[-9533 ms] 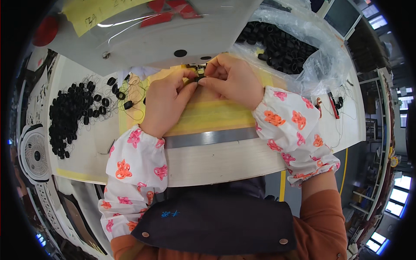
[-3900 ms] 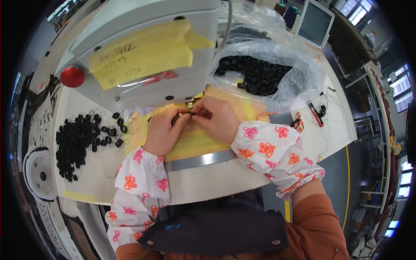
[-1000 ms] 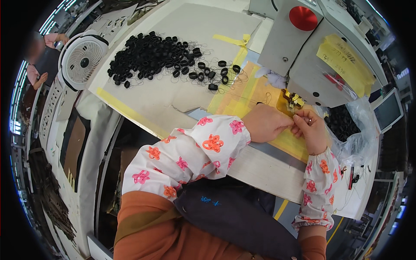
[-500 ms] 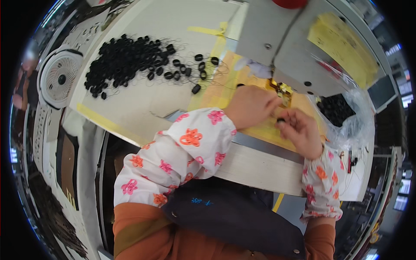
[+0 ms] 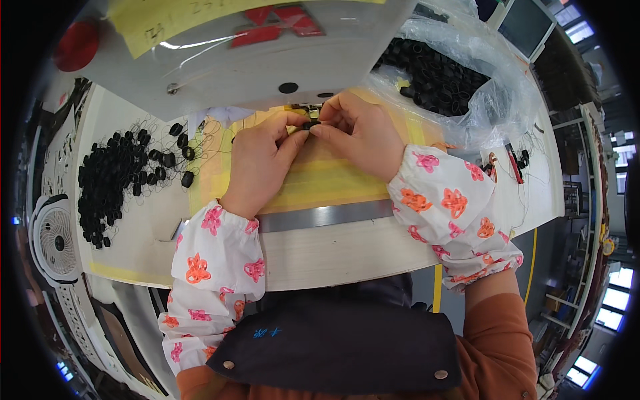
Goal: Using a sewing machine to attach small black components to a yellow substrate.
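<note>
Between my two hands is a small black band loop (image 5: 310, 125), just in front of the metal needle area of a sewing machine (image 5: 220, 77). My left hand (image 5: 257, 157) pinches its left side between thumb and fingers. On its right side, the thumb and forefinger of my right hand (image 5: 363, 133) are closed too. Fingertips cover much of the loop. Beneath both hands lies a work surface covered with yellow tape (image 5: 320, 177). Left of them spreads a heap of black loops (image 5: 110, 177) with thin loose threads trailing from it.
A clear plastic bag (image 5: 510, 90) full of black loops (image 5: 447, 83) stands at the far right. Red-handled snips (image 5: 515, 163) lie near the table's right side. A white fan (image 5: 57, 243) is beyond the left edge. A metal strip (image 5: 327, 217) runs along the front.
The view has swung to the right and closer to the machine. My hands, apart before with the loop in the right one, have come together on it.
</note>
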`<state>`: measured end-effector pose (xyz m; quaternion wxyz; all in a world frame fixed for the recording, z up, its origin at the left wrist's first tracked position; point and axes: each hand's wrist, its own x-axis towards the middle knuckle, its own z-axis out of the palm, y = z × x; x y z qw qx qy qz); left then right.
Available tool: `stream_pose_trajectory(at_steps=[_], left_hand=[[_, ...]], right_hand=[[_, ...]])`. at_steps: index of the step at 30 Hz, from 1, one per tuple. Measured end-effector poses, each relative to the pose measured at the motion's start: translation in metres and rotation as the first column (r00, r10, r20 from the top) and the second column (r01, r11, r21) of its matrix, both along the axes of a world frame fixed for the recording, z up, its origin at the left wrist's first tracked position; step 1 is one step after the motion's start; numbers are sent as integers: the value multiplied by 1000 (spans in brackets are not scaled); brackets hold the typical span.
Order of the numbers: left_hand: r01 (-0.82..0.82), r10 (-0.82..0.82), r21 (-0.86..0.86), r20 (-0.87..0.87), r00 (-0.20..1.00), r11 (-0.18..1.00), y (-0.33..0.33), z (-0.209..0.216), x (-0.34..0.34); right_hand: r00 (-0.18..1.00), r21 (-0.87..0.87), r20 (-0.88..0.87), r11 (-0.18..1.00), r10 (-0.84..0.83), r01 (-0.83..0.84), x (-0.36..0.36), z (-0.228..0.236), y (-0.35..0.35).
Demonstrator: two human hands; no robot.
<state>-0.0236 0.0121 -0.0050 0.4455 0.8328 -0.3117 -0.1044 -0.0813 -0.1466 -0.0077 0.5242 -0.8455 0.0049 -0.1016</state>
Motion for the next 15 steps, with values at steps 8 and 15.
stream_pose_trajectory(at_steps=[8,15], left_hand=[[-102,84,93,183,980,990,-15,3,9],[-119,118,20,72,990,993,-17,-3,15]], right_hand=[[955,-221,266,956,-129,191,7,-11,2],[939,-250,313,941,-142,226,11,-15,1]])
